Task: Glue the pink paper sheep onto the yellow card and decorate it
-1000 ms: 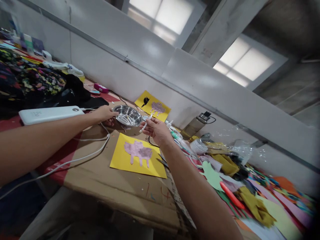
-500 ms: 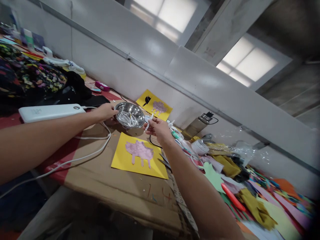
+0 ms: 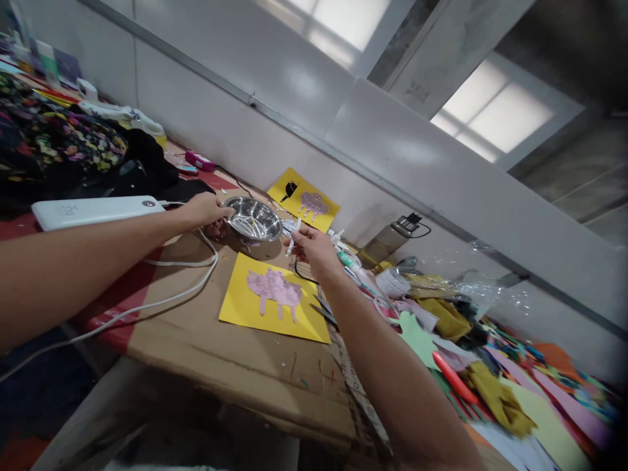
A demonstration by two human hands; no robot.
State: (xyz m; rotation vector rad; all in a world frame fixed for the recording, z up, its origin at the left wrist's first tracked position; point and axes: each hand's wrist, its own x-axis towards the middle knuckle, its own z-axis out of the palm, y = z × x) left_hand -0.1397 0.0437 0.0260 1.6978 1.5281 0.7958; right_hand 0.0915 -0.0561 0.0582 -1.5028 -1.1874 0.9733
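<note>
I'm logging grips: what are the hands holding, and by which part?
Left hand: bowl, by its rim. Right hand: white strip, pinched near its middle.

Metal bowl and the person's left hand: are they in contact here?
Touching. The head view shows the left hand at the left side of the metal bowl, thumb on its rim, no gap visible.

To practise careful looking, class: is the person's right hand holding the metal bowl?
No, the left hand holds the metal bowl by its rim, while the right hand pinches a white strip.
</note>
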